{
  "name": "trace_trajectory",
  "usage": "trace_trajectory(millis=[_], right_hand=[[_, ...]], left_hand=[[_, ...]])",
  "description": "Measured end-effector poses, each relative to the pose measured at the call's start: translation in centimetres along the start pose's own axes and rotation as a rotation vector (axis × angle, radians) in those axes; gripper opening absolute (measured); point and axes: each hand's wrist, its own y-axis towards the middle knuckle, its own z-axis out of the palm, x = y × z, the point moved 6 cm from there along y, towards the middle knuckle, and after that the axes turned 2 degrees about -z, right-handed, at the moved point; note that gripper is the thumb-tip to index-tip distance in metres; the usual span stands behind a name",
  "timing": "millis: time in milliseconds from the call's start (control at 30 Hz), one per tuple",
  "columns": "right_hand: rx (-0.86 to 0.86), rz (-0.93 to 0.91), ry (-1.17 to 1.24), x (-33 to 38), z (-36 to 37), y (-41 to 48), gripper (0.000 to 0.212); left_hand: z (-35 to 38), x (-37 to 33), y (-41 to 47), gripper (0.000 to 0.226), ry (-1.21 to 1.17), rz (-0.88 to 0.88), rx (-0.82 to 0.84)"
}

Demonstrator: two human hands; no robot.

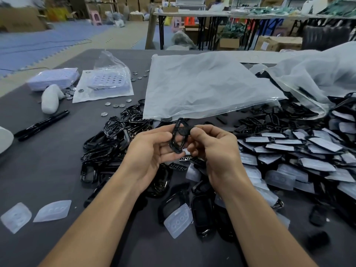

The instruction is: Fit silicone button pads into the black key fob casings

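Above the middle of the table I hold one black key fob casing [178, 136] upright between both hands. My left hand [152, 149] cups it from the left, fingers curled round its lower edge. My right hand [210, 145] pinches a small dark pad against the casing's upper right side with thumb and forefinger. A pile of empty black casings [115, 135] lies to the left. Translucent silicone button pads lie loose: one [178, 220] near my right forearm, another pad [53, 211] at the lower left.
A heap of casings with white film [300, 151] fills the right side. A large clear plastic bag [202, 85] lies behind my hands. Two black markers [42, 125], coin cells [115, 105] and bagged white trays [104, 87] sit at the left on the grey table [48, 170].
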Motion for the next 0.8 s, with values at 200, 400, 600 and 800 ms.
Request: trace_trajectory(millis=[200,400,600,800], right_hand=[[-0.019,0.028,0.003,0.1,-0.4,0.2,0.015],[-0.073,0.006,-0.011,0.2,-1.2,0.2,0.009],[-0.053,0.022,0.055,0.4,-1.0,0.2,0.015],[-0.125,0.055,0.039,-0.1,-1.4,0.2,0.017]], left_hand=[[0.4,0.1,0.1,0.03,-0.051,-0.047,0.057],[0.1,0.0,0.1,0.024,-0.094,-0.033,0.043],[0.4,0.3,0.1,0.028,-0.203,-0.083,-0.007],[0.5,0.6,0.2,0.018,-0.217,-0.089,-0.017]])
